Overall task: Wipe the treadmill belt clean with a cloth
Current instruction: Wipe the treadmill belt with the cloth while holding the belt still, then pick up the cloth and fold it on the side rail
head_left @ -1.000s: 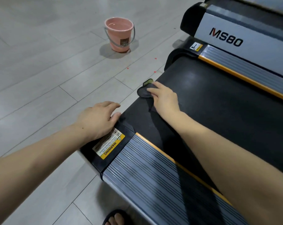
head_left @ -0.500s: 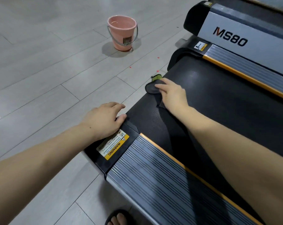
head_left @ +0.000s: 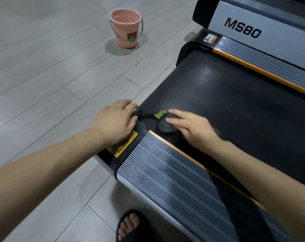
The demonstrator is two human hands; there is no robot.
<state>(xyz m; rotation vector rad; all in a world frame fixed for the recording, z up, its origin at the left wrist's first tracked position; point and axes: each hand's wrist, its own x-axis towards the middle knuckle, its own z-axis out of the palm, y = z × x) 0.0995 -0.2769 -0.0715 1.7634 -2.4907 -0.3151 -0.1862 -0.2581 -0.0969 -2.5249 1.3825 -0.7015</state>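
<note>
Right hand (head_left: 192, 128) flat on dark cloth (head_left: 165, 127) atop textured belt (head_left: 226, 95); left hand (head_left: 115, 122) loosely spread on end cap (head_left: 139, 130).

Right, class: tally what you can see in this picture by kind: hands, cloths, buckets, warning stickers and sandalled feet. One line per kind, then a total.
Hands: 2 (left hand, right hand)
Cloths: 1 (dark cloth)
Buckets: 1 (pink bucket)
Warning stickers: 2 (near sticker, far sticker)
Sandalled feet: 1 (foot)
Total: 7
</note>
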